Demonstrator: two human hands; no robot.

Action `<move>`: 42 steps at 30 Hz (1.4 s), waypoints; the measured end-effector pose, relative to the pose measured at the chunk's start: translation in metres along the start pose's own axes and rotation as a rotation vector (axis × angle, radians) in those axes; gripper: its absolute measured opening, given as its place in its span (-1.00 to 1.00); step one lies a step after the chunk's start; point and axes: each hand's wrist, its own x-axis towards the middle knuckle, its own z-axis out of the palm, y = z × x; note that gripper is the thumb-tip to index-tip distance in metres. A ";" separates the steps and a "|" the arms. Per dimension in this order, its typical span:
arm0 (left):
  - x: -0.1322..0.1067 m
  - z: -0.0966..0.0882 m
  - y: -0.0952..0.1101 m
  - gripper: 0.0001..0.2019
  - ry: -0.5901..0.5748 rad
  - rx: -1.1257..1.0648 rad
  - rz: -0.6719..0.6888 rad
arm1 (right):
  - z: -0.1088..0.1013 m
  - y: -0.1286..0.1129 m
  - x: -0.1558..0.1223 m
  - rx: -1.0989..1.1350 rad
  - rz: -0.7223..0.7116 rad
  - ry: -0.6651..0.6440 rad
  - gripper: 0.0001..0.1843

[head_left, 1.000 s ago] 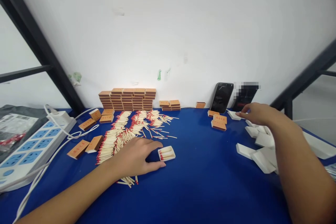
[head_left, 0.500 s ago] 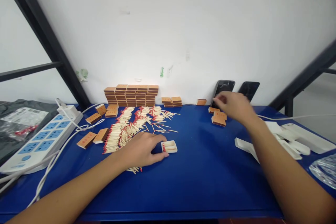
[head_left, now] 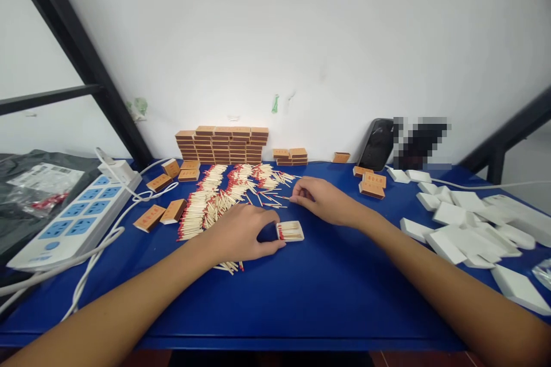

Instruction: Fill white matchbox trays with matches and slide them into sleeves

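My left hand (head_left: 243, 234) rests on the blue table (head_left: 327, 292), thumb and fingers closed on the left end of a small white matchbox tray (head_left: 290, 231) that holds a few red-tipped matches. My right hand (head_left: 321, 202) lies just behind the tray, its fingertips pinched at loose matches on the right edge of the heap of matches (head_left: 224, 198). What the pinch holds is too small to make out. More matches stick out from under my left hand (head_left: 230, 267).
A wall of stacked orange matchboxes (head_left: 221, 145) stands at the back, with loose orange sleeves (head_left: 159, 215) on the left and others (head_left: 371, 185) on the right. White empty trays (head_left: 456, 223) lie at the right. A power strip (head_left: 73, 218) with cables and two phones (head_left: 377, 144) are also here.
My right hand has swung left from the white trays, past the orange sleeves, to the loose matches behind the tray. My left hand stays on the tray. The camera has shifted.
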 end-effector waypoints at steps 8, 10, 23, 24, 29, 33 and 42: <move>0.001 0.001 -0.003 -0.70 0.043 0.065 0.026 | 0.017 -0.003 -0.001 0.043 -0.076 0.028 -0.86; 0.001 0.000 -0.004 -0.70 0.079 0.081 0.046 | 0.017 -0.001 -0.002 0.050 -0.070 0.024 -0.83; 0.002 0.003 -0.008 -0.67 0.103 0.098 0.017 | -0.012 0.003 -0.016 -0.072 -0.058 -0.009 -0.76; 0.002 0.002 -0.008 -0.67 0.106 0.097 0.004 | -0.017 0.001 -0.018 -0.073 -0.063 -0.016 -0.74; 0.003 -0.001 -0.006 -0.69 0.116 0.082 -0.028 | -0.019 -0.020 -0.028 -0.048 -0.102 -0.130 -0.72; 0.003 0.000 -0.003 -0.69 0.060 0.054 -0.027 | -0.006 -0.031 -0.029 0.001 -0.181 -0.135 -0.80; 0.002 0.004 0.008 -0.77 0.003 -0.009 0.096 | 0.024 -0.010 -0.006 0.039 -0.121 0.235 -0.91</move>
